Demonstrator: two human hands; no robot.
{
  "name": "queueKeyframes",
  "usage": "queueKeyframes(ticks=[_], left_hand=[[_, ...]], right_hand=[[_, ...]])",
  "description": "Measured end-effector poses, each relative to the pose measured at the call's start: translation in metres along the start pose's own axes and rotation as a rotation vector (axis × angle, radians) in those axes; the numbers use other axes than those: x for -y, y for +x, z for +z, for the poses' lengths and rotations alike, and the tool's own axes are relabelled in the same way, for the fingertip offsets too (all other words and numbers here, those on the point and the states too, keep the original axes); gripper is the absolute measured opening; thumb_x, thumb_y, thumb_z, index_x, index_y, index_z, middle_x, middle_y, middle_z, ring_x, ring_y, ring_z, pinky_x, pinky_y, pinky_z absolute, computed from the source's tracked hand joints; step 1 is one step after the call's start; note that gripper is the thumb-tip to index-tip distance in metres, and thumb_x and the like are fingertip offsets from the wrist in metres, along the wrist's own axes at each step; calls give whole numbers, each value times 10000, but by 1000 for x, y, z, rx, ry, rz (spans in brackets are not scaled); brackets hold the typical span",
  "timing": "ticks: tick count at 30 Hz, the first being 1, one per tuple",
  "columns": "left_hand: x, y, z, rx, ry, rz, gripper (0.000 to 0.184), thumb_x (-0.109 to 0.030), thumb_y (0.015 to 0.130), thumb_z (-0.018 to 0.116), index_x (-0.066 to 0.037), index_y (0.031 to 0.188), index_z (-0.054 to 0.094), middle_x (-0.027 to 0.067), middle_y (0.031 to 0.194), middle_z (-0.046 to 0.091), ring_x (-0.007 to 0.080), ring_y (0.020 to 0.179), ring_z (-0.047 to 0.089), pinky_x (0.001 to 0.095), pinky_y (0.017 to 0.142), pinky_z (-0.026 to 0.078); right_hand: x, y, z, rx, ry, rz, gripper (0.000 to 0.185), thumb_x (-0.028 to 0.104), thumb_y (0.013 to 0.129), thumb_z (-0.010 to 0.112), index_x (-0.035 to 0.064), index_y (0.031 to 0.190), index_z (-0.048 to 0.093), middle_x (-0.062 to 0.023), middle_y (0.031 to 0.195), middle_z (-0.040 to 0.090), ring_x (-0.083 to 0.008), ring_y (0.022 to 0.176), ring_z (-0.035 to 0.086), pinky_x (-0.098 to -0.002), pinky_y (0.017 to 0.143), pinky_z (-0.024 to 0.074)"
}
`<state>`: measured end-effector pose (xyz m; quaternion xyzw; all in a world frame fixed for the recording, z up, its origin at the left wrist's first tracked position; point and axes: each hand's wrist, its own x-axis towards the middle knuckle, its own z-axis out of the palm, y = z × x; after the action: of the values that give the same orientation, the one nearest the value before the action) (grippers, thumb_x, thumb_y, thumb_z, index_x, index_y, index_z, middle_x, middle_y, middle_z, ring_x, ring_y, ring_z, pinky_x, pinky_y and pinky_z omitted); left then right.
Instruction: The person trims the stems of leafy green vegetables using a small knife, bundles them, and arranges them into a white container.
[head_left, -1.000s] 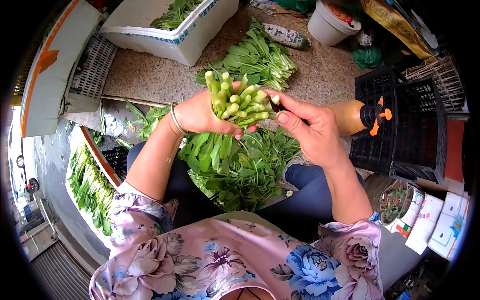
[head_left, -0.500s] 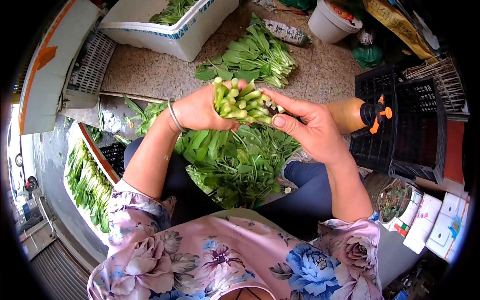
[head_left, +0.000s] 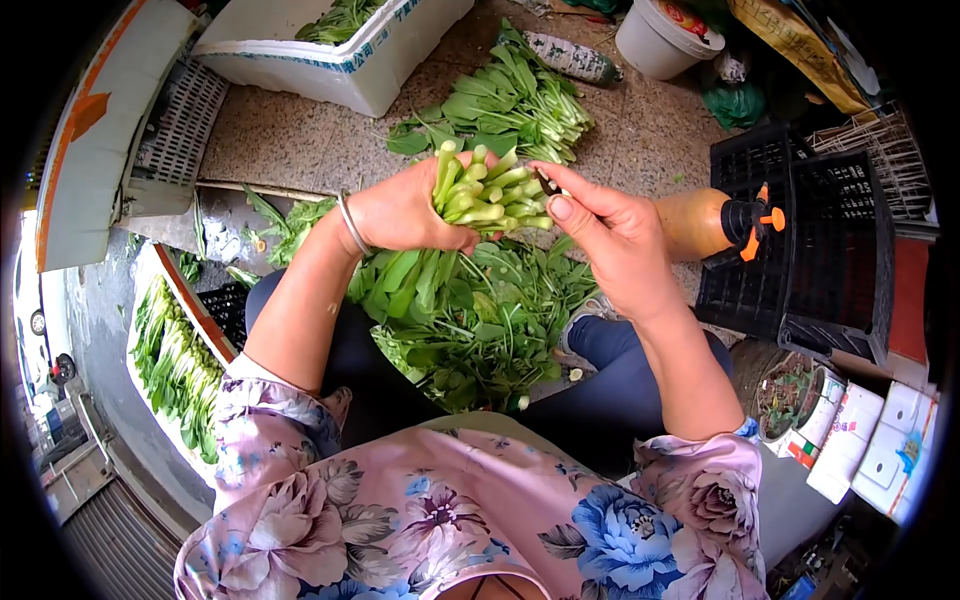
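Observation:
My left hand (head_left: 405,212) is wrapped round a bunch of leafy greens (head_left: 485,190), its pale cut stem ends facing up and its leaves hanging below. At the right edge of the stems, my right hand (head_left: 610,225) pinches a small dark tool (head_left: 547,184), mostly hidden by the fingers. Beneath both hands, between my legs, lies a heap of loose leaves (head_left: 490,325). Another pile of greens (head_left: 520,100) rests on the stone surface beyond the hands.
A white foam box (head_left: 350,65) stands at the back left, a white bucket (head_left: 665,40) at the back right. An orange spray bottle (head_left: 695,222) lies beside black crates (head_left: 840,240). Bundled greens (head_left: 175,370) fill a box at the left.
Small pale pieces at the right of the stems are gone from between the fingers, and one lies lower by the leaf heap. My right hand has shifted slightly; the left still grips the bunch.

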<state>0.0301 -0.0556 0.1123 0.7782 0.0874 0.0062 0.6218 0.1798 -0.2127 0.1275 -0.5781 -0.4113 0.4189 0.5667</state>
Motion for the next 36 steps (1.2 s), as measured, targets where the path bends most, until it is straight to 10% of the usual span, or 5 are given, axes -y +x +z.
queueKeyframes(ticks=[6,13,22,36], left_hand=[[9,2,0,-48,-65,29,537,69,641,610,-18,1137,426,59,928,575,134,813,579,255,681,496],[4,-3,1,-51,-36,-8,520,58,627,641,-30,1104,452,49,951,572,133,833,564,262,713,481],[8,0,1,-37,-9,-11,576,67,618,654,-26,1141,431,54,950,572,135,835,564,266,720,482],[6,3,3,-116,-104,-2,655,96,625,635,-19,1206,356,74,943,559,158,801,583,278,659,519]], right_hand=[[5,-2,5,-279,-562,-313,281,139,847,566,78,1121,574,-5,782,610,-32,637,464,-218,571,412],[13,-3,-6,163,103,-5,398,120,829,586,35,1205,487,-86,1137,560,-77,1009,489,-214,866,384],[18,-3,-9,-103,-333,16,363,155,833,587,50,1174,524,-51,1066,601,-58,965,505,-218,841,399],[10,-6,-4,126,-143,-229,423,128,799,621,113,1206,509,-57,1014,624,-65,865,543,-215,775,426]])
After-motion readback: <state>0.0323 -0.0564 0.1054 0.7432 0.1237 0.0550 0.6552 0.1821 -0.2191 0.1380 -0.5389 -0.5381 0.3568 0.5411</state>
